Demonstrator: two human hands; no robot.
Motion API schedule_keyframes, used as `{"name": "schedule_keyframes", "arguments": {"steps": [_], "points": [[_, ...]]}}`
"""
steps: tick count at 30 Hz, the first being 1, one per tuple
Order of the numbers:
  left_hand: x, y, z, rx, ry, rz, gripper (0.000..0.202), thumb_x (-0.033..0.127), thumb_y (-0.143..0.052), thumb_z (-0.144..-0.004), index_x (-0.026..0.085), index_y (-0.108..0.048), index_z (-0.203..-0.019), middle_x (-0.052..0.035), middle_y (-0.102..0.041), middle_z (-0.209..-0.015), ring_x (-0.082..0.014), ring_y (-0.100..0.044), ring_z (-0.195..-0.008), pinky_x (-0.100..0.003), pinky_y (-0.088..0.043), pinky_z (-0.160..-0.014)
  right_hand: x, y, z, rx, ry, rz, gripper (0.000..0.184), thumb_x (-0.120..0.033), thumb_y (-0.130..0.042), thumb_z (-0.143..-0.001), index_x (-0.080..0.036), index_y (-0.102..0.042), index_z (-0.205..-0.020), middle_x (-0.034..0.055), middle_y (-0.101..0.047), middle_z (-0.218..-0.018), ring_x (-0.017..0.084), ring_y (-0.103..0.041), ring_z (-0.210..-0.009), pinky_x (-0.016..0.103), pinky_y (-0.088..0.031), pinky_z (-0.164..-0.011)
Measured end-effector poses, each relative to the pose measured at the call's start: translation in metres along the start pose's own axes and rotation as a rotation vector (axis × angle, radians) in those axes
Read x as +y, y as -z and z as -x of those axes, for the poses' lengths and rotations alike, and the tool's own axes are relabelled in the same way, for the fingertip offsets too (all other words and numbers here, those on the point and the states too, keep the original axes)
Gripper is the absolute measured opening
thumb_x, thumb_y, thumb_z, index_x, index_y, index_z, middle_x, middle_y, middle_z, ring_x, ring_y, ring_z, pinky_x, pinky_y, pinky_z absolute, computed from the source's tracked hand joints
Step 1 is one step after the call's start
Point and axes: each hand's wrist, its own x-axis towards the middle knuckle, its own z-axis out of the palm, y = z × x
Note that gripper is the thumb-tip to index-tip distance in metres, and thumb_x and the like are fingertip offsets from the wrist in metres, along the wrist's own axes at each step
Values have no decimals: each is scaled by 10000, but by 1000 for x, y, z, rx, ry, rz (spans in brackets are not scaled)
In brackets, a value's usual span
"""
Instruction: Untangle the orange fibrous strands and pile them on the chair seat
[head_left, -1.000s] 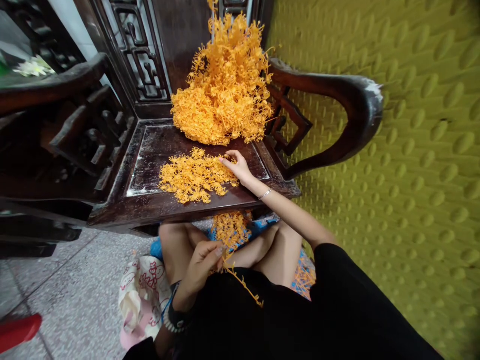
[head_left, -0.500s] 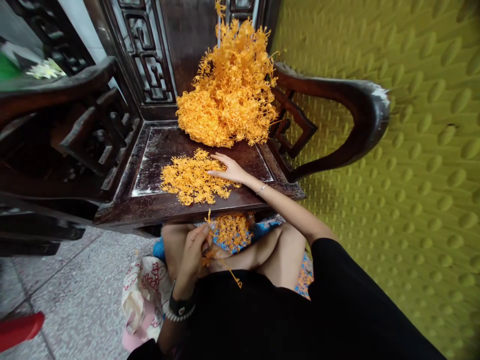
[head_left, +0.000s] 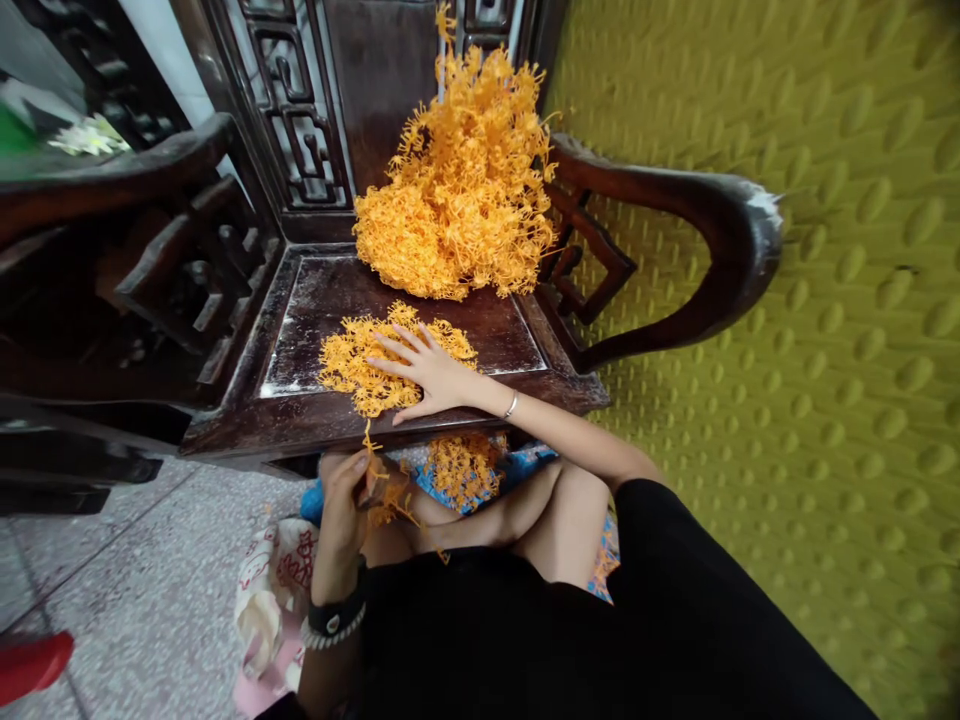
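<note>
My right hand (head_left: 435,378) lies spread over a flat pile of small orange, spidery pieces (head_left: 349,360) on the chair seat. Its fingers are apart, and the thumb points toward the seat's front edge. Below that edge, my left hand (head_left: 341,505) is closed on a thin orange strand (head_left: 367,440) that sticks up past the fingertips. More orange bits (head_left: 394,505) dangle beside this hand, partly in shadow. Behind the flat pile, a large heap of the same orange pieces (head_left: 457,190) rests against the chair back.
The dark wooden chair (head_left: 247,400) has carved armrests on both sides. More orange pieces (head_left: 465,470) lie in my lap on blue patterned cloth. A yellow-green textured wall (head_left: 825,400) rises at the right. On the floor are a white-and-pink bag (head_left: 262,620) and a red object (head_left: 34,665).
My right hand has moved left and nearer to me, spreading its fingers over the flat pile. My left hand has shifted left with the strand.
</note>
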Motion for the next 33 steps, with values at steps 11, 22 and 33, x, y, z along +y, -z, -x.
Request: {"name": "schedule_keyframes", "arguments": {"steps": [11, 22, 33], "points": [[-10, 5, 2, -88, 60, 117, 318, 318, -564, -773, 185, -423, -520, 45, -373, -494, -81, -304, -441, -218, -277, -427, 2, -16, -23, -31, -66, -8, 792, -690, -476, -818, -268, -325, -1471, 102, -233, -1580, 370, -249, -1404, 622, -204, -1099], [-9, 5, 1, -37, 114, 84, 349, 380, -590, -772, 200, -404, -538, 39, -390, -500, -92, -337, -444, -223, -301, -428, -21, -33, -78, -21, -97, -56, 755, -601, -560, -809, -229, -387, -1443, 149, -277, -1556, 404, -295, -1384, 674, -185, -1082], [26, 21, -57, -33, -38, -38, 316, 449, -574, -850, 163, -568, -714, 55, -413, -528, -51, -316, -414, -180, -261, -404, 30, 28, -12, -30, -311, -337, 993, -738, -665, -608, -334, -346, -1456, 112, -238, -1576, 398, -173, -1448, 714, 41, -1092]]}}
